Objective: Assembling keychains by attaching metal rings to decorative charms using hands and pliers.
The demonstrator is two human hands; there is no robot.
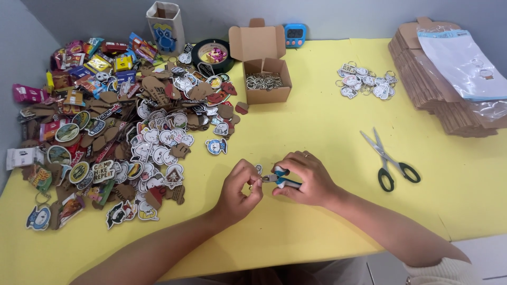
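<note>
Pliers (281,180), one small pair with blue-and-white handles, gripped in right hand (306,179), fingers curled tight round the handles, a ring on one finger. Left hand (240,187) closed to a narrow pinch just beside the plier tips, holding a small metal ring (255,181) hard to make out. Both hands low over yellow table (317,126), near the front edge, forearms angling in from below.

One pair of scissors (389,161) with black-and-green handles, blades apart, lying to the right, well apart from the hands. One open cardboard box (266,79) of metal key rings at the middle back. One black tape roll (212,53) beside the box. One small blue timer (294,35) against the wall. One white paper cup (165,21) with a blue figure at the back left.

Heap of cut-out charms (137,132), too many to count, across the left side: round, shield and animal shapes, white, brown, green. Bright snack packets (95,60), red, yellow, blue, at the far left back. Small cluster of finished key chains (364,82), right of the box. Stack of flat brown cartons (438,89) at the far right, clear plastic bags with pale blue tops (465,58) on it.
</note>
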